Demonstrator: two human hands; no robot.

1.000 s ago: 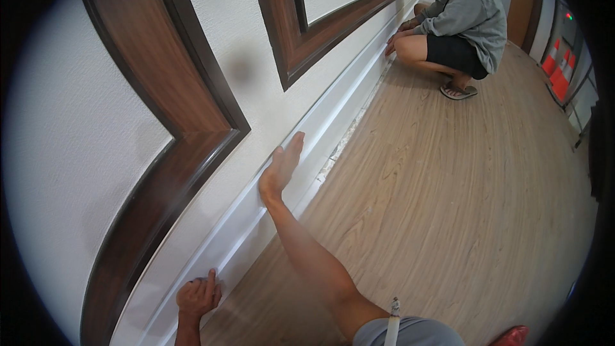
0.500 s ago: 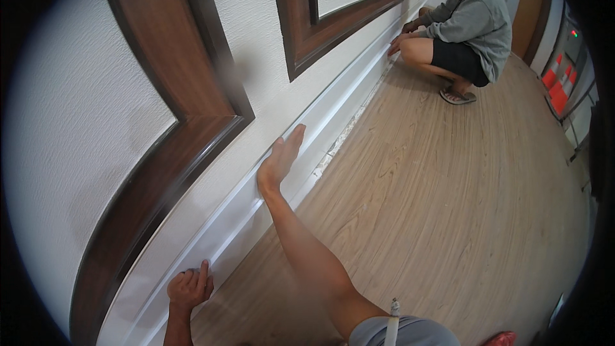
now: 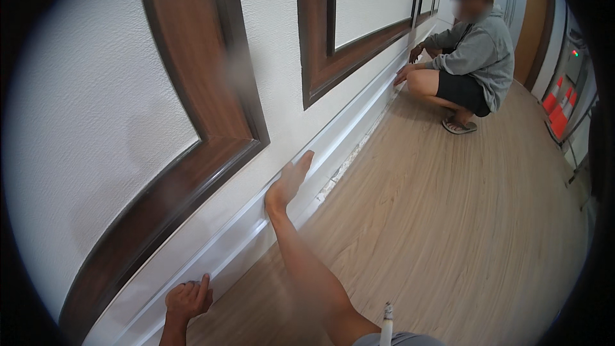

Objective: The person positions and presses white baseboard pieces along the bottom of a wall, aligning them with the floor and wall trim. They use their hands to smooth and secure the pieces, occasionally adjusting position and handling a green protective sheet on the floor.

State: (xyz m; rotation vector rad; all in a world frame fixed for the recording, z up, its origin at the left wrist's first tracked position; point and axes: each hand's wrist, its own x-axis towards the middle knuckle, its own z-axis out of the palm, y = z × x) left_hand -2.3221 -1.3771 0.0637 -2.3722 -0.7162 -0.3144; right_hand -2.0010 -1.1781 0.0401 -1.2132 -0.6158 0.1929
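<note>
A long white baseboard [image 3: 346,129] runs along the foot of the wall, with a raised ridge down its length. My right hand [image 3: 288,182] lies flat against its face, fingers stretched out along it. Lower left, my left hand [image 3: 189,298] touches the same baseboard with the index finger extended and the other fingers bent; I see nothing held in it. Farther along, a co-worker [image 3: 474,57] in a grey hoodie, black shorts and dark cap squats, one hand [image 3: 405,74] against the baseboard.
Wood-look floor [image 3: 410,237] stretches to the right, with a rough whitish strip [image 3: 330,186] along the baseboard's foot. Brown panel frames [image 3: 192,166] stand out from the textured white wall. Orange-and-white cones [image 3: 560,112] are at far right. A cigarette [image 3: 387,323] juts up at the bottom edge.
The view has tilted up slightly, so the scene sits lower. Both my hands stay against the baseboard. The co-worker's farther hand now shows lifted from the baseboard.
</note>
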